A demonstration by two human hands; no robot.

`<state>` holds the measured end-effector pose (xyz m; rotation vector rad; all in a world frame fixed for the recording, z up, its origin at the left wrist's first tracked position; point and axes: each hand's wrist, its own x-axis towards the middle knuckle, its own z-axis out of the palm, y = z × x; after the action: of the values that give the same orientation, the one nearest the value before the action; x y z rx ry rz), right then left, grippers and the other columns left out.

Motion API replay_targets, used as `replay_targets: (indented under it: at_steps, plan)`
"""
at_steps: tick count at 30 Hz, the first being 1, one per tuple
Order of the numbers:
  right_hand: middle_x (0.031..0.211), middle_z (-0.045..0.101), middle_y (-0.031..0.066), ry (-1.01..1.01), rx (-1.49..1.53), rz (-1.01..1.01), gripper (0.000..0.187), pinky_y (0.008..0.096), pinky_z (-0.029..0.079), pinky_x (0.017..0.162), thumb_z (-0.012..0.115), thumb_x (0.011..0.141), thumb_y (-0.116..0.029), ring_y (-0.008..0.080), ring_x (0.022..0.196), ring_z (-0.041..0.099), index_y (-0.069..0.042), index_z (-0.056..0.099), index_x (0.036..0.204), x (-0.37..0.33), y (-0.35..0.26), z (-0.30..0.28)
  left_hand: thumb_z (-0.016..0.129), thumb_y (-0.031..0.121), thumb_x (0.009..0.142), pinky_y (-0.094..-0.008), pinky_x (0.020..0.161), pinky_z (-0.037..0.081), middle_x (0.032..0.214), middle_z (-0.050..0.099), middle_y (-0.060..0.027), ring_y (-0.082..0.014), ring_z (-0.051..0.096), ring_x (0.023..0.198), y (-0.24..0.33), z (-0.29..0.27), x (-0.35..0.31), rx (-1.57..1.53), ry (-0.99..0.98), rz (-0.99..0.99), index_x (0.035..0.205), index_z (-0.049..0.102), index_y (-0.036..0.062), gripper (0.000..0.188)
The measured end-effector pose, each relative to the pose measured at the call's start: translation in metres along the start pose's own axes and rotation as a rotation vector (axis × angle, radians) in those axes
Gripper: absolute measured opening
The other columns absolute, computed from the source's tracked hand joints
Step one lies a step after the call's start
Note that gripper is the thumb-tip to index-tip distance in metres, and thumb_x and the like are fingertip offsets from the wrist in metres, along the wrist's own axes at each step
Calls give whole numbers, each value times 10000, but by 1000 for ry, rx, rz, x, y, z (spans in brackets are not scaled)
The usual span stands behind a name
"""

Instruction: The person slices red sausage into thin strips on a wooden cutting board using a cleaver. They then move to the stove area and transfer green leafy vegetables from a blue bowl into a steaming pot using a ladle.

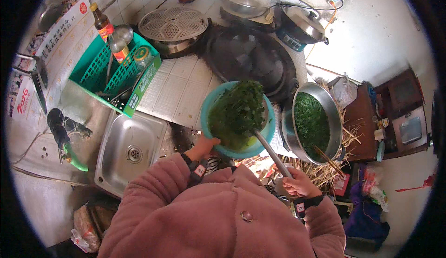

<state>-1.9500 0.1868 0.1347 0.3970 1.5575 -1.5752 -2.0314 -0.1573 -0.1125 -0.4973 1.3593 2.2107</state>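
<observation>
My left hand point(203, 147) grips the near-left rim of a turquoise basin point(214, 92), its fingers partly hidden by the basin. Wet dark leafy greens point(244, 102) and greenish liquid point(223, 137) are in the basin. In my closed right hand point(299, 183) is the metal handle of a long-handled scoop point(272, 155). Greens heap over the scoop's head and hide most of it. To the right of the basin stands a wide steel pot point(331, 107), holding more greens point(311, 123). A pair of chopsticks point(327, 158) leans over its near edge.
Behind the basin is a large black wok point(248, 56) on the tiled stove. A steamer rack point(173, 24) and lidded pots stand farther back. On the left are a green crate point(139, 88) with bottles and a steel sink point(134, 128). Straw point(320, 176) lies below right.
</observation>
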Motion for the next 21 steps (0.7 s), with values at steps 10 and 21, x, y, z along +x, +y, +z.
replay_targets:
  at_steps: [10, 21]
  plan:
    - [723, 443, -36, 67, 97, -51, 367, 186, 259, 449, 620, 956, -136, 28, 527, 351, -58, 512, 1298, -14, -1, 12, 656, 39, 875, -533, 709, 606, 1046, 669, -111, -286, 675, 896, -23, -10, 28, -26, 55, -76, 1200, 571, 42, 336]
    - [698, 394, -53, 40, 111, -57, 314, 192, 250, 447, 596, 966, -129, 29, 529, 335, -70, 525, 1266, -10, -1, 11, 736, 97, 815, -424, 637, 606, 1160, 569, -182, -284, 650, 948, -23, -9, 30, -88, -41, 23, 1373, 216, 40, 765]
